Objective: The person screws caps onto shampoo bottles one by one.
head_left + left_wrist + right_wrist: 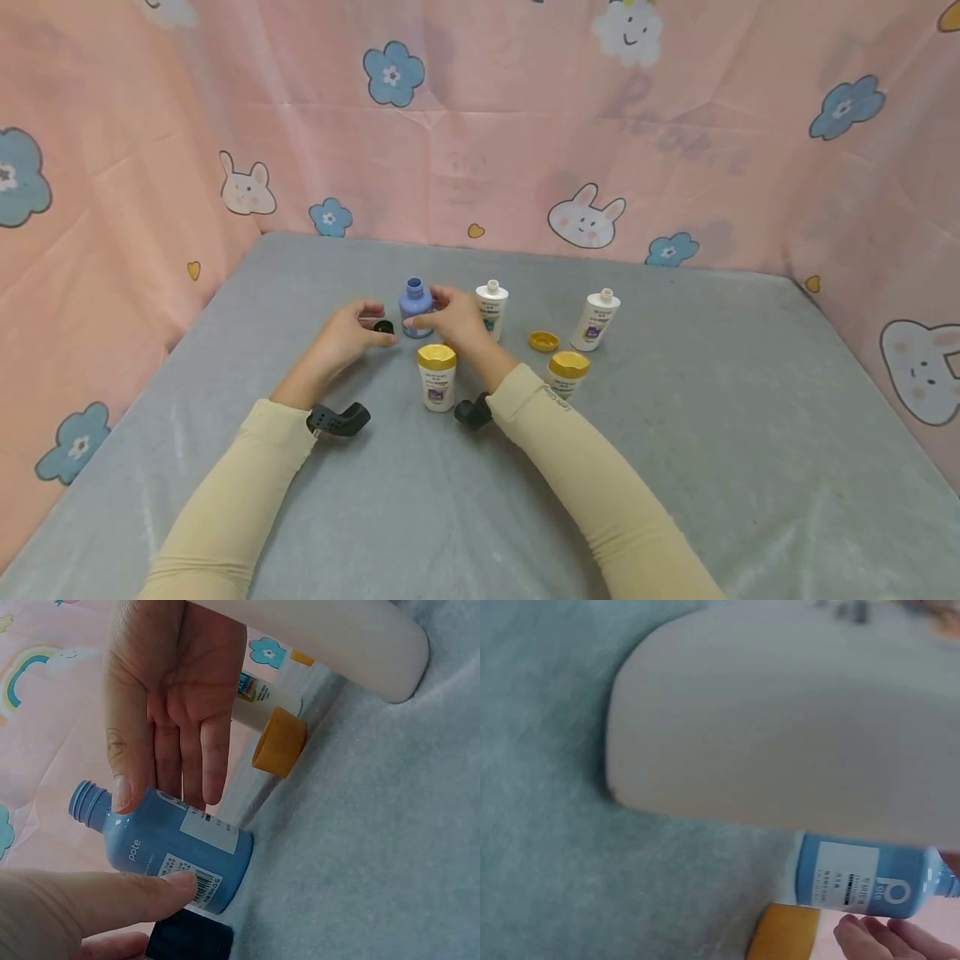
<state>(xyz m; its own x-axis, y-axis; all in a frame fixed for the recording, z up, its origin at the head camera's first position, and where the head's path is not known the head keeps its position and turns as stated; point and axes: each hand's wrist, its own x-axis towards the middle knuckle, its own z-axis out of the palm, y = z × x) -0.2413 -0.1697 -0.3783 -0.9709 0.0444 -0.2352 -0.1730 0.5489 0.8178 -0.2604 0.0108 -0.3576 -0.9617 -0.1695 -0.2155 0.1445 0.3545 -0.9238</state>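
A blue bottle (416, 310) stands upright with its threaded neck uncovered. My right hand (459, 318) is around its right side, thumb in front and fingers behind. In the left wrist view the right fingers (196, 750) are fairly straight, with the thumb close to the bottle's shoulder; contact is unclear. To the left, my left hand (348, 335) surrounds a black cap (384, 327) with thumb and fingers spread. That cap (191, 936) appears to sit on the table below the left thumb (142, 896), without a visible pinch.
White bottles with gold lids (437, 385) (567, 375) stand nearer me. Uncapped white bottles (492, 307) (596, 321) stand farther back. One gold cap (543, 342) lies between them; another gold cap (281, 742) is near the blue bottle. Grey cloth (712, 433) covers the table.
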